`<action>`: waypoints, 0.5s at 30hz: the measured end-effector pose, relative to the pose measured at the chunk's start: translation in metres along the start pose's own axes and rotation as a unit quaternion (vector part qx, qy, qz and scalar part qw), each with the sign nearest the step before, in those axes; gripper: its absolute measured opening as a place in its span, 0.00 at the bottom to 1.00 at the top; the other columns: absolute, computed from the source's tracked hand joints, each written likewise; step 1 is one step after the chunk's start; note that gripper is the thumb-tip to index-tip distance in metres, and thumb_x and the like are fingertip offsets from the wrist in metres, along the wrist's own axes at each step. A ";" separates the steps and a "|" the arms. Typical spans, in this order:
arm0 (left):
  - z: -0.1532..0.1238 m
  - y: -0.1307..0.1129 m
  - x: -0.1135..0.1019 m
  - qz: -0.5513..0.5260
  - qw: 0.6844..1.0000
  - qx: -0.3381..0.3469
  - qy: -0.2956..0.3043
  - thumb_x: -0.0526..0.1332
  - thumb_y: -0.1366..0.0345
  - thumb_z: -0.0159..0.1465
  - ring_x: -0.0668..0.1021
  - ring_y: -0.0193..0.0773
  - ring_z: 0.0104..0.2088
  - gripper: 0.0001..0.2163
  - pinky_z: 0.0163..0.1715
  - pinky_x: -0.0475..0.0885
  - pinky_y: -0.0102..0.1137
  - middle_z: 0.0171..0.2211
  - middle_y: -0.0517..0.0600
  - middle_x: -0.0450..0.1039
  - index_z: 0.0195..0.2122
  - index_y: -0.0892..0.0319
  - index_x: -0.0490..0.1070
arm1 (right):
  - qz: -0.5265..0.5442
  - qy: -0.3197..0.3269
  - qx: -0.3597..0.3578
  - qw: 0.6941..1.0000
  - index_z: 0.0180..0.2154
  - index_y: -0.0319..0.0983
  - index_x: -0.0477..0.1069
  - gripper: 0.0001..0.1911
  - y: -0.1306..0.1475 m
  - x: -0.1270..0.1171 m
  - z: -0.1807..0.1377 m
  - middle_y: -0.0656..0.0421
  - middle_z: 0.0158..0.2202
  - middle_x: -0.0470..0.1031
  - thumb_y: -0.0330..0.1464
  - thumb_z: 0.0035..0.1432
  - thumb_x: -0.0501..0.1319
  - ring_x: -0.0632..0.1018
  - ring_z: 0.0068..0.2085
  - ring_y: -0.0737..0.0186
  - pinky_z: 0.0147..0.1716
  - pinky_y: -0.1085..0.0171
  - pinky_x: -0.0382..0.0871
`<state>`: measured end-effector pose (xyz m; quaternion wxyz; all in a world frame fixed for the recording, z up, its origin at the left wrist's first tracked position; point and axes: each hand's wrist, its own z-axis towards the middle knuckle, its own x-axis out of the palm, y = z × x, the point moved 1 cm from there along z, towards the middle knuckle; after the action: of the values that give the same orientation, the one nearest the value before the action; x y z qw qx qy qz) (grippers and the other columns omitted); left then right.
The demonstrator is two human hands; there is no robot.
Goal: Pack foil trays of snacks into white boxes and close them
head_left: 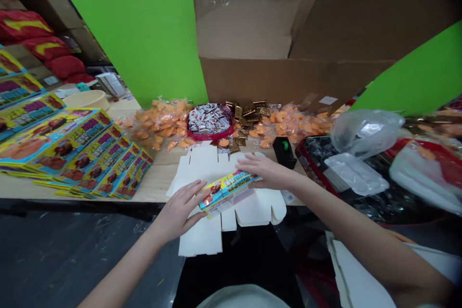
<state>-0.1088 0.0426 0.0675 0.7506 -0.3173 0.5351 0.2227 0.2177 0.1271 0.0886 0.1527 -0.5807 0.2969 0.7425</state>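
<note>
We are pressing both flat, open hands, left and right, on the ends of a printed carton half folded at the near edge of the worktop; neither grip is closing. Its white flaps are overhanging, so it could slide off. Open room is lying only between the flat stacks and the candy piles
</note>
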 end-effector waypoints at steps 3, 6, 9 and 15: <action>0.015 -0.014 -0.016 0.010 0.999 -0.039 0.013 0.57 0.51 0.64 0.56 0.54 0.66 0.24 0.59 0.62 0.48 0.67 0.57 0.49 0.59 0.51 0.61 | -0.041 -0.017 -0.030 0.999 0.61 0.42 0.63 0.26 0.002 0.018 -0.003 0.53 0.61 0.65 0.33 0.62 0.60 0.63 0.63 0.50 0.60 0.50 0.61; 0.047 -0.041 -0.018 0.038 0.994 -0.090 0.044 0.61 0.49 0.60 0.63 0.56 0.61 0.28 0.54 0.66 0.47 0.66 0.60 0.50 0.59 0.54 0.62 | -0.085 -0.136 -0.046 0.986 0.62 0.40 0.61 0.24 0.009 0.045 -0.020 0.53 0.62 0.65 0.31 0.64 0.56 0.60 0.65 0.52 0.60 0.52 0.61; 0.077 -0.060 -0.005 0.110 0.981 -0.120 0.102 0.59 0.61 0.64 0.74 0.51 0.48 0.30 0.45 0.71 0.44 0.54 0.59 0.67 0.66 0.50 0.51 | -0.046 -0.231 -0.015 0.972 0.62 0.39 0.59 0.26 0.010 0.066 -0.042 0.50 0.63 0.61 0.31 0.64 0.56 0.59 0.65 0.53 0.60 0.53 0.62; 0.089 -0.046 0.011 0.189 0.967 -0.127 0.117 0.52 0.66 0.68 0.75 0.48 0.42 0.27 0.40 0.70 0.41 0.48 0.57 0.68 0.66 0.39 0.49 | 0.239 -0.441 0.504 0.703 0.53 0.33 0.67 0.22 -0.071 0.059 -0.077 0.42 0.56 0.67 0.37 0.60 0.57 0.65 0.60 0.44 0.60 0.44 0.56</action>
<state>-0.0157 0.0738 0.0881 0.5805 -0.3271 0.6369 0.3877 0.3009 0.1276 0.0021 0.3533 0.0673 0.6548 0.6647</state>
